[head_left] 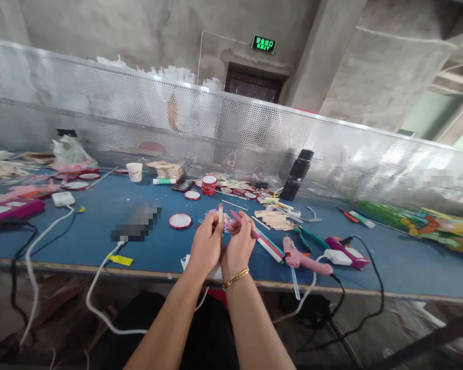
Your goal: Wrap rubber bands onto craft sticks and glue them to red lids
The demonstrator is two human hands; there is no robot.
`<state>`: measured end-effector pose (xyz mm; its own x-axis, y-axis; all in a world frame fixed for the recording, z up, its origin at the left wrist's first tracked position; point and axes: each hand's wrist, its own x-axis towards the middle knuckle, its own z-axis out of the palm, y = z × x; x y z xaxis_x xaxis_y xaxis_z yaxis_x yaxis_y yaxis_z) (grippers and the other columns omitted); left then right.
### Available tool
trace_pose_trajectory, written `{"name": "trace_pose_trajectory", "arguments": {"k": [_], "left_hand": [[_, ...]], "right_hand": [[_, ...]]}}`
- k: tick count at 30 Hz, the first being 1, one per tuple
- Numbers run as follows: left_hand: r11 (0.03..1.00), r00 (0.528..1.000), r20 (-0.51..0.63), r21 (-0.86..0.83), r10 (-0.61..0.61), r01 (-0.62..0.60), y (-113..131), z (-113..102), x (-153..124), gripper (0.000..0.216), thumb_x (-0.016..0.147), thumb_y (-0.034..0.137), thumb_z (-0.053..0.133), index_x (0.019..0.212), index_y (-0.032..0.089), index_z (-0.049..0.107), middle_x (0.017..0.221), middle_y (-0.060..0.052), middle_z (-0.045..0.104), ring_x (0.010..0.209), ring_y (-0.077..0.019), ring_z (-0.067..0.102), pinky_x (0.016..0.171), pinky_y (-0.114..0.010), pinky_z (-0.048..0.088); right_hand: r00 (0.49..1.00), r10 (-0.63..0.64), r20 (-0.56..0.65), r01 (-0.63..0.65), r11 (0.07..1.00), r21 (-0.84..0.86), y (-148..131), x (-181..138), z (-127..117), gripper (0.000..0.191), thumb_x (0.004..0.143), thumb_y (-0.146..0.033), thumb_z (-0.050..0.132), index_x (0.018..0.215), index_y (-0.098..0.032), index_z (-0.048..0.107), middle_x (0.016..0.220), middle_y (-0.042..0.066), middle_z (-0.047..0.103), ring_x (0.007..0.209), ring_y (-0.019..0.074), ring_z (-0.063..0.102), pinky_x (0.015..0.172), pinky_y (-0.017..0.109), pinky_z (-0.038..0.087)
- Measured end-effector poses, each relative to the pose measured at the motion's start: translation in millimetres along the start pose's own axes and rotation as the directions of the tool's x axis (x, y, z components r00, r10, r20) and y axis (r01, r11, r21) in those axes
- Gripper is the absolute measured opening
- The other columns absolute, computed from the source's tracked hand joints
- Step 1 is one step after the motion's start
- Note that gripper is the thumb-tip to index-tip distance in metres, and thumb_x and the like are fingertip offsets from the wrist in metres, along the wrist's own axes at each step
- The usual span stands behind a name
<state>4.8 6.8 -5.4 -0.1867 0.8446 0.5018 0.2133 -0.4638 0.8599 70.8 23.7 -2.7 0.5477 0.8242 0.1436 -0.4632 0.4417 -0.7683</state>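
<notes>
Near the table's front edge, my left hand [205,241] is closed round a small flat wooden craft stick [220,209], its end standing up above the fingers. Close beside it, my right hand [238,245] grips a pink marker pen [236,216] that slants up to the left. The two wrists nearly meet. Behind the hands lies a pile of small colourful bits [209,212], partly covered by them. Several markers [270,247] lie to the right of my right hand. A round white disc with a red rim [180,221] lies to the left.
A pink glue gun [307,262] rests at the front right, its cable hanging over the edge. Wooden sticks [274,219] are heaped behind it. A black bottle [298,174], a paper cup [135,172] and a perforated metal screen [254,123] stand farther back. A phone-like dark device [137,222] lies left.
</notes>
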Motion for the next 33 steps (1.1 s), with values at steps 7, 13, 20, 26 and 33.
{"name": "trace_pose_trajectory", "arguments": {"k": [7,13,20,26,33], "left_hand": [[1.000,0.999,0.045,0.004,0.026,-0.026,0,-16,-3,0.022,0.094,0.041,0.060,0.083,0.022,0.061,0.073,0.001,0.063,0.064,-0.0168,0.054,0.061,-0.027,0.040],[0.999,0.995,0.082,0.000,-0.050,0.050,-5,-15,-5,0.023,0.092,0.042,0.061,0.080,0.023,0.058,0.069,0.002,0.061,0.062,-0.0162,0.053,0.060,-0.026,0.039],[0.998,0.994,0.086,0.003,-0.069,0.069,-3,-14,-4,0.017,0.090,0.037,0.061,0.081,0.022,0.058,0.068,0.003,0.057,0.060,-0.0150,0.051,0.059,-0.026,0.038],[0.997,0.992,0.109,-0.022,-0.070,0.073,-5,-14,-3,0.016,0.088,0.035,0.061,0.097,0.022,0.065,0.072,0.003,0.058,0.061,-0.0152,0.053,0.059,-0.026,0.040],[0.995,0.994,0.093,0.084,-0.056,0.048,-1,-16,-6,0.018,0.091,0.033,0.057,0.103,0.024,0.067,0.076,0.002,0.060,0.068,-0.0171,0.055,0.067,-0.028,0.042]], "right_hand": [[0.979,-0.168,0.117,0.172,0.985,-0.020,-11,-19,4,0.025,0.078,-0.040,0.068,0.091,-0.018,0.064,0.078,-0.003,0.059,0.069,0.0127,0.055,0.068,0.028,0.048],[0.956,-0.281,0.086,0.287,0.955,-0.074,-6,-20,-1,0.021,0.081,-0.038,0.066,0.087,-0.020,0.058,0.079,-0.003,0.059,0.073,0.0141,0.057,0.068,0.028,0.047],[0.930,-0.347,0.120,0.361,0.923,-0.130,-7,-16,-7,0.018,0.085,-0.037,0.064,0.084,-0.020,0.058,0.078,-0.003,0.056,0.073,0.0148,0.054,0.070,0.030,0.046],[0.929,-0.331,0.163,0.356,0.921,-0.159,-7,-16,-8,0.016,0.086,-0.035,0.063,0.088,-0.020,0.058,0.083,-0.001,0.058,0.078,0.0162,0.056,0.074,0.032,0.048],[0.918,-0.350,0.187,0.383,0.904,-0.190,-8,-20,-7,0.017,0.090,-0.034,0.061,0.081,-0.020,0.056,0.079,-0.002,0.056,0.075,0.0152,0.054,0.073,0.031,0.046]]}}
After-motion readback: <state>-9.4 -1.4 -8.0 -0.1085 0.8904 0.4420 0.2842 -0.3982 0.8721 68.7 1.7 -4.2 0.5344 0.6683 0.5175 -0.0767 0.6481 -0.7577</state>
